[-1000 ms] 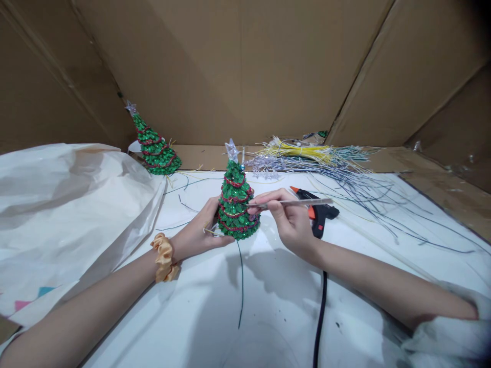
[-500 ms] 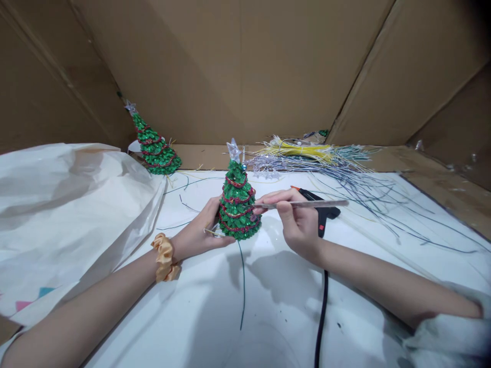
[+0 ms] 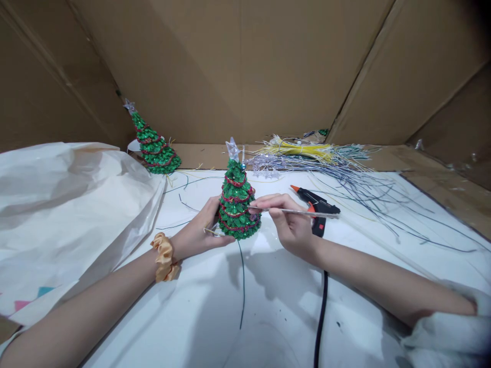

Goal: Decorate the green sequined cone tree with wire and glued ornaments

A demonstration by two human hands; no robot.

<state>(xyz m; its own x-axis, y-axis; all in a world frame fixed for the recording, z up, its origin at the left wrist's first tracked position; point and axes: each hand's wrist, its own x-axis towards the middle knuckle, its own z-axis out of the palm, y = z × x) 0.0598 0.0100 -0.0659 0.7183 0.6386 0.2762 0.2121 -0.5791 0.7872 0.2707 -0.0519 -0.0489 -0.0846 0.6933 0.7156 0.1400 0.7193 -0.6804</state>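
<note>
A small green Christmas tree (image 3: 238,202) with red bead garlands and a clear star (image 3: 232,149) on top stands nearly upright at the middle of the table. My left hand (image 3: 201,227) is closed round its lower left side, thumb at the base, with a thin pale wire by the thumb. From the right, my right hand (image 3: 289,222) grips slim metal tweezers (image 3: 295,211) like a pen. Their tip reaches the right side of the tree near a garland; what lies at the tip is too small to make out.
Just beyond my right hand lies a black glue gun (image 3: 318,202) with an orange nozzle and black cord (image 3: 321,317). Bundled yellow wires (image 3: 299,150) and loose dark wires (image 3: 368,194) spread behind. A second tree (image 3: 155,145) leans back left, by a white plastic bag (image 3: 72,214). Cardboard walls surround the table.
My right hand has shifted slightly left and down, and the back end of the tweezers has dropped. More of the glue gun shows now. The left hand and tree have barely moved.
</note>
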